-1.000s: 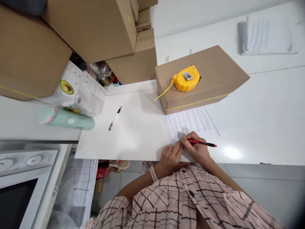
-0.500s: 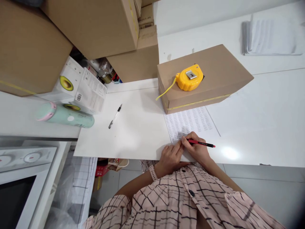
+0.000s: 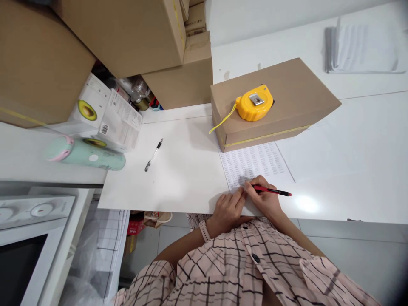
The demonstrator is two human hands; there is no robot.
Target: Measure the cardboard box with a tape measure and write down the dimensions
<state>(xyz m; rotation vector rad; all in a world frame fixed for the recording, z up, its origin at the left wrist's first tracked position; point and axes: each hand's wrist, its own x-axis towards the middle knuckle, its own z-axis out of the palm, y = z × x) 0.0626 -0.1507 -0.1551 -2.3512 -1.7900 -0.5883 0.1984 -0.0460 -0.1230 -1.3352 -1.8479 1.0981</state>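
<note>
A red pen (image 3: 272, 190) with a black part is gripped in my right hand (image 3: 265, 197), its writing end hidden by the fingers over a printed sheet (image 3: 255, 163). Rows of small text fill that sheet, and its far part lies under a cardboard box (image 3: 280, 95). My left hand (image 3: 227, 209) lies at the table's front edge by the sheet's near corner, fingers stretched out, fingertips close to my right hand. On top of the box rests a yellow tape measure (image 3: 255, 104) with a yellow wrist cord.
A clear pen with black ends (image 3: 154, 154) lies left on the white table (image 3: 181, 170). Beyond it are a mint bottle (image 3: 92, 157), a white carton with avocado pictures (image 3: 121, 121) and stacked cardboard boxes (image 3: 127, 34). Papers (image 3: 366, 49) lie far right; a white appliance (image 3: 35, 229) stands lower left.
My right hand and the red pen have shifted slightly to the right along the sheet. My left hand stays in place.
</note>
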